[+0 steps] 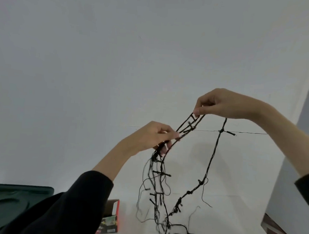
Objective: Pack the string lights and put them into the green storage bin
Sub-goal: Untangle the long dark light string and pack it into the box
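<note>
Your right hand (pixel 222 106) pinches the loop top of the string lights (pixel 190 126); your left hand (pixel 154 136) grips the lower end. The loop axis runs lower-left to upper-right, and the tail hangs to the surface (pixel 240 175). Keep the folds equal and feed slack slowly. The green storage bin (pixel 12 190) is at lower left.

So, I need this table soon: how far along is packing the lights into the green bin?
Done: a few loops are gathered between the left hand and right hand. In hand: both pinch the string lights, mid-coil. Left: most of the strand hangs loose down to the table, and nothing has gone into the green bin, whose lid looks on.
</note>
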Demonstrator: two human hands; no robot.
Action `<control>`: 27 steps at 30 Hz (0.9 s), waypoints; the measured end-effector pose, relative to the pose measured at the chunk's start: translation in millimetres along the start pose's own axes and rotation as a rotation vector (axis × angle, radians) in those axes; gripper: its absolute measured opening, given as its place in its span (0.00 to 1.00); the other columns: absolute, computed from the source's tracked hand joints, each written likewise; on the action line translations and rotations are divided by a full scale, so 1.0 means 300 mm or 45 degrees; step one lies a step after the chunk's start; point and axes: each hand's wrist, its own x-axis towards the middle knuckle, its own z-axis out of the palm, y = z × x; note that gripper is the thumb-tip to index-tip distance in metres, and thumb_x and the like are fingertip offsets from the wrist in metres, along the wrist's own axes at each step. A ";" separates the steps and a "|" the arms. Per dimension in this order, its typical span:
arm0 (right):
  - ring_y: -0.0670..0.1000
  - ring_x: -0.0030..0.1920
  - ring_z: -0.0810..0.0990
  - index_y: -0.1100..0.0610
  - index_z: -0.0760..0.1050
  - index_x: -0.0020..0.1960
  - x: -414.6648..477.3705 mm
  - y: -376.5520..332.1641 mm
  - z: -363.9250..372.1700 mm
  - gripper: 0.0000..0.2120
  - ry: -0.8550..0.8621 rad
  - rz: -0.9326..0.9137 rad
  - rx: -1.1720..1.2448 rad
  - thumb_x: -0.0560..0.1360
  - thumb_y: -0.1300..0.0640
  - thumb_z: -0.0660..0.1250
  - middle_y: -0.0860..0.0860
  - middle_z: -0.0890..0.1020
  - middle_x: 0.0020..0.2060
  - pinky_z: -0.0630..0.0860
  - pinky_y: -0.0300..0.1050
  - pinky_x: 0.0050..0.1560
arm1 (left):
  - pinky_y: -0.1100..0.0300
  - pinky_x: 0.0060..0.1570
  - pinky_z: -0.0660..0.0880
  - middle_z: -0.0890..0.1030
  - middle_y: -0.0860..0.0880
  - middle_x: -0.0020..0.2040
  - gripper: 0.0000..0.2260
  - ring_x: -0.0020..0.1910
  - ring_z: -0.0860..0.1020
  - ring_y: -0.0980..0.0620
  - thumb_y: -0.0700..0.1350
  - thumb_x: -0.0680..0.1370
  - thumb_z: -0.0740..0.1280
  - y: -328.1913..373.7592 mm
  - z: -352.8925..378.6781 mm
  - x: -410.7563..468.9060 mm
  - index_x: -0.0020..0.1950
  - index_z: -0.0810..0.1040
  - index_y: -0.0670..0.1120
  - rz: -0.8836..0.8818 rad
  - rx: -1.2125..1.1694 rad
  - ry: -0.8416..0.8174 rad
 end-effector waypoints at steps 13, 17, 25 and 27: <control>0.43 0.24 0.63 0.53 0.82 0.39 0.032 -0.026 0.005 0.07 0.090 0.009 -0.040 0.74 0.52 0.69 0.44 0.62 0.21 0.59 0.32 0.25 | 0.57 0.54 0.73 0.81 0.50 0.46 0.09 0.43 0.75 0.53 0.60 0.75 0.61 -0.079 -0.072 0.011 0.51 0.79 0.66 0.155 0.339 0.266; 0.42 0.23 0.64 0.53 0.81 0.39 0.042 -0.025 0.016 0.07 0.153 0.031 -0.052 0.74 0.53 0.69 0.44 0.64 0.20 0.60 0.32 0.24 | 0.54 0.55 0.74 0.81 0.52 0.38 0.10 0.41 0.79 0.56 0.45 0.81 0.60 -0.038 -0.068 -0.009 0.46 0.80 0.49 0.188 -0.102 0.332; 0.45 0.30 0.68 0.55 0.78 0.44 0.075 -0.014 0.031 0.07 0.620 0.063 -0.133 0.77 0.54 0.63 0.45 0.71 0.28 0.63 0.42 0.32 | 0.64 0.31 0.69 0.71 0.52 0.30 0.10 0.27 0.69 0.55 0.49 0.79 0.63 -0.047 -0.052 -0.062 0.49 0.78 0.43 -0.106 -0.165 -0.163; 0.47 0.31 0.68 0.54 0.78 0.45 0.080 0.004 0.021 0.07 0.719 0.108 -0.124 0.77 0.54 0.62 0.45 0.71 0.28 0.64 0.44 0.34 | 0.65 0.28 0.64 0.69 0.52 0.29 0.12 0.24 0.65 0.55 0.51 0.79 0.62 -0.074 -0.063 -0.071 0.55 0.77 0.44 -0.160 -0.153 -0.188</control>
